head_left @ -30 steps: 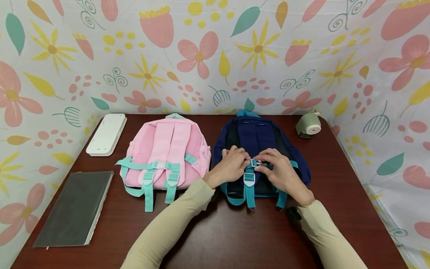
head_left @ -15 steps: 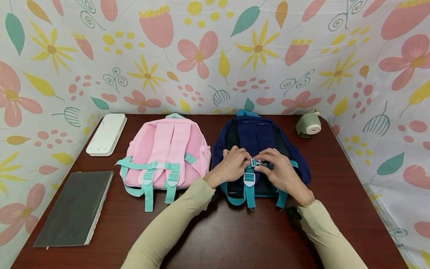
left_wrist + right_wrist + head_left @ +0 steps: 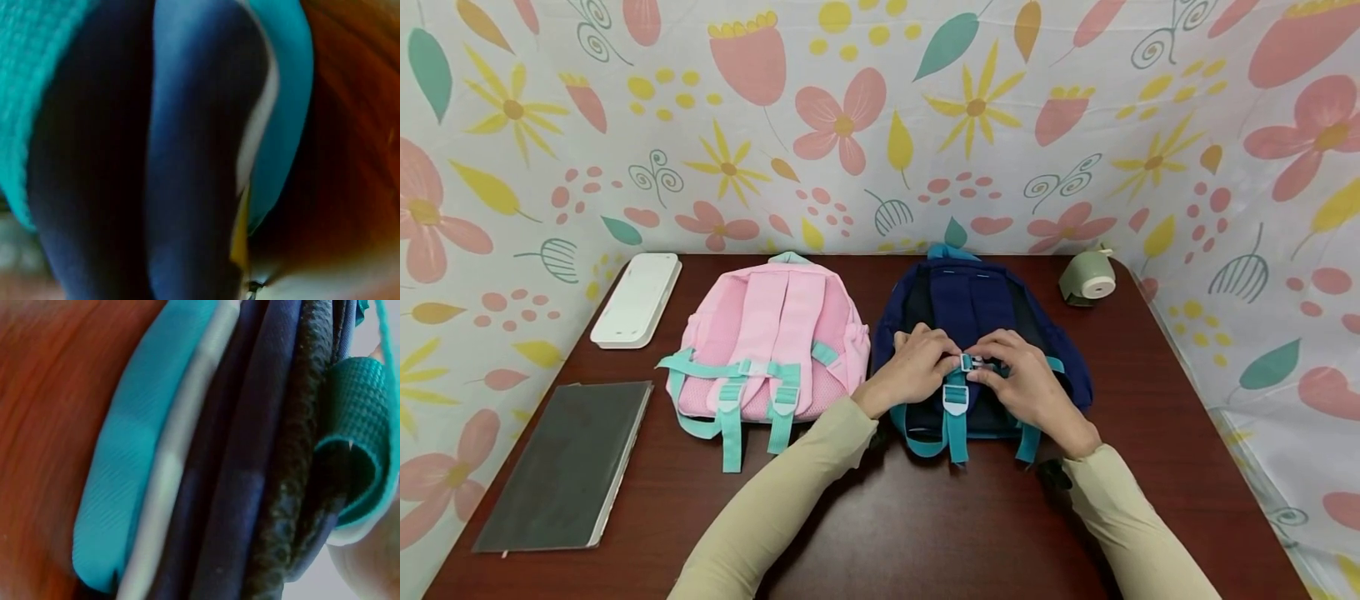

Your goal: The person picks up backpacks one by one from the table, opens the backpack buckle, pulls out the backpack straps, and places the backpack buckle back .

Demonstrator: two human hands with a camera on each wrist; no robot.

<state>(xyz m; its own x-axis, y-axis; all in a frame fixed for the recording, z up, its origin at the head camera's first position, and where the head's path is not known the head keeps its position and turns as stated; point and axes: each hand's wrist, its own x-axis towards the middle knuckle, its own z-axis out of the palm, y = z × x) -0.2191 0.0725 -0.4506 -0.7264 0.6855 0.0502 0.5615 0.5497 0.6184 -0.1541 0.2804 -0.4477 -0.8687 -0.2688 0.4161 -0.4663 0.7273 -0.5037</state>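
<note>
A navy backpack lies with its shoulder straps facing up, right of the middle of the table. Across its lower part runs a teal chest strap with a small pale buckle. My left hand pinches the buckle's left end, fingers bent over it. From the other side, the thumb and fingertips of my right hand pinch its right end. The fingers partly hide the buckle. Close up and blurred, the left wrist view has the navy fabric and teal edging; a curled teal strap appears in the right wrist view.
A pink backpack with teal straps lies to the left, beside the navy one. Further left are a white box-like object and a dark-covered book. A green-grey device stands at the back right, near the floral cloth.
</note>
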